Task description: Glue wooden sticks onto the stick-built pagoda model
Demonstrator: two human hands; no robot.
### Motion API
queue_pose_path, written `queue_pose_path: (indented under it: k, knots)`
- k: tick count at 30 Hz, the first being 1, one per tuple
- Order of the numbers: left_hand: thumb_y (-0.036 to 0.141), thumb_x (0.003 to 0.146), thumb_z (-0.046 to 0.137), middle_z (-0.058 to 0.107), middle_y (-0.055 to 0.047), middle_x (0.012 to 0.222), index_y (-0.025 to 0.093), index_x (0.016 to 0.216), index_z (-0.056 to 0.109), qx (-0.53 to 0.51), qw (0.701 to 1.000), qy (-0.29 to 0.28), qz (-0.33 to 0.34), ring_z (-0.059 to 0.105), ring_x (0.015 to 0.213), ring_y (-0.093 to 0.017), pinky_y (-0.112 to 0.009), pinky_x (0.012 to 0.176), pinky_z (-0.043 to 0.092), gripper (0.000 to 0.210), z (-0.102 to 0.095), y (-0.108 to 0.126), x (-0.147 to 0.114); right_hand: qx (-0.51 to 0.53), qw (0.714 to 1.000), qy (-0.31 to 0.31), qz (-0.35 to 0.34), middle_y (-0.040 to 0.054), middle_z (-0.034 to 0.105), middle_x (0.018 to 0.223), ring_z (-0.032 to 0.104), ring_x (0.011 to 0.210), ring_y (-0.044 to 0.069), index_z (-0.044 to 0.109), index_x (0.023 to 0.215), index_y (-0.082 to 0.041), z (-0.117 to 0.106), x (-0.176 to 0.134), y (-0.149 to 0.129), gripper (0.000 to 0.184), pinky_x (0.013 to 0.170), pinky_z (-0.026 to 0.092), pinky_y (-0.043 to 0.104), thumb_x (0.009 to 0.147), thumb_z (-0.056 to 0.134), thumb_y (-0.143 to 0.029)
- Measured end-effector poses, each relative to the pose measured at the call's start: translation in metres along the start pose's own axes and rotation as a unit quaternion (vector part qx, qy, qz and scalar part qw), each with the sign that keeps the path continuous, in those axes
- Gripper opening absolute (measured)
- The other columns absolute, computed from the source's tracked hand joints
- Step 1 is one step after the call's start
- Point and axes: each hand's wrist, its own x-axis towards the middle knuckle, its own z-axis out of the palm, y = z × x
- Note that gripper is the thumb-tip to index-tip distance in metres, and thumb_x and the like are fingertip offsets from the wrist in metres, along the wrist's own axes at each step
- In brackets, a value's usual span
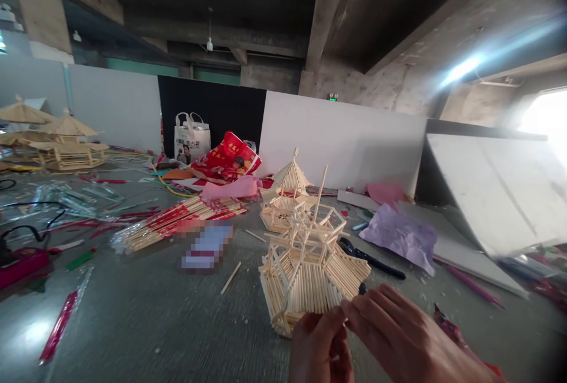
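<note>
Chopstick pavilion model [310, 265] stands on the grey table [146, 312] just beyond your fingertips, which meet at its near edge: your left hand [321, 347] and right hand [398, 336] are pinched together, seemingly on a thin stick too small to tell. Behind it stand a second, roofed model [287, 194] and black scissors [372, 259]; a loose stick [231, 278], a chopstick bundle [177, 220] and purple paper [398, 235] lie around.
</note>
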Motion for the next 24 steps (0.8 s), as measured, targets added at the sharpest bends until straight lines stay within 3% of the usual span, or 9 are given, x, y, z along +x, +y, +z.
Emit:
queue_pose_path:
  k: [7,15,21,24]
  knots:
    - [0.055,0.054,0.074,0.041,0.006,0.029,0.017,0.042,0.047,0.004,1.0,-0.002,-0.02,0.034,0.023,-0.004,-0.017,0.028,0.023,0.048,-0.003,-0.003,0.004,-0.036,0.998,0.007,-0.045,0.0113,0.065,0.083,0.061,0.073,0.02,0.063,0.098,-0.007,-0.001,0.0,0.003,0.032,0.06,0.053,0.034,0.089,0.032,-0.005]
    - [0.05,0.049,0.077,0.043,0.005,0.03,0.017,0.042,0.047,-0.026,0.999,0.013,-0.016,0.034,0.025,-0.004,-0.016,0.027,0.024,0.046,-0.005,-0.008,0.007,-0.03,0.995,0.058,-0.07,0.0129,0.067,0.085,0.062,0.074,0.02,0.062,0.1,-0.005,-0.003,-0.004,0.008,0.031,0.063,0.055,0.033,0.089,0.033,-0.006]
    - [0.051,0.055,0.072,0.04,0.005,0.029,0.016,0.043,0.048,-0.001,1.0,-0.026,-0.003,0.032,0.023,-0.004,-0.017,0.027,0.021,0.044,-0.004,-0.004,0.004,0.038,0.997,0.063,-0.02,0.0121,0.064,0.093,0.059,0.082,0.017,0.06,0.105,-0.006,0.005,-0.016,0.012,0.023,0.071,0.053,0.031,0.089,0.043,-0.012]
    - [0.048,0.057,0.072,0.04,0.006,0.031,0.016,0.048,0.051,-0.009,1.0,-0.01,-0.013,0.033,0.024,-0.004,-0.016,0.027,0.02,0.04,-0.002,-0.003,0.001,0.038,0.997,0.069,0.021,0.0076,0.064,0.097,0.06,0.085,0.015,0.058,0.112,-0.013,0.006,-0.025,0.017,0.026,0.074,0.053,0.028,0.088,0.047,-0.013]
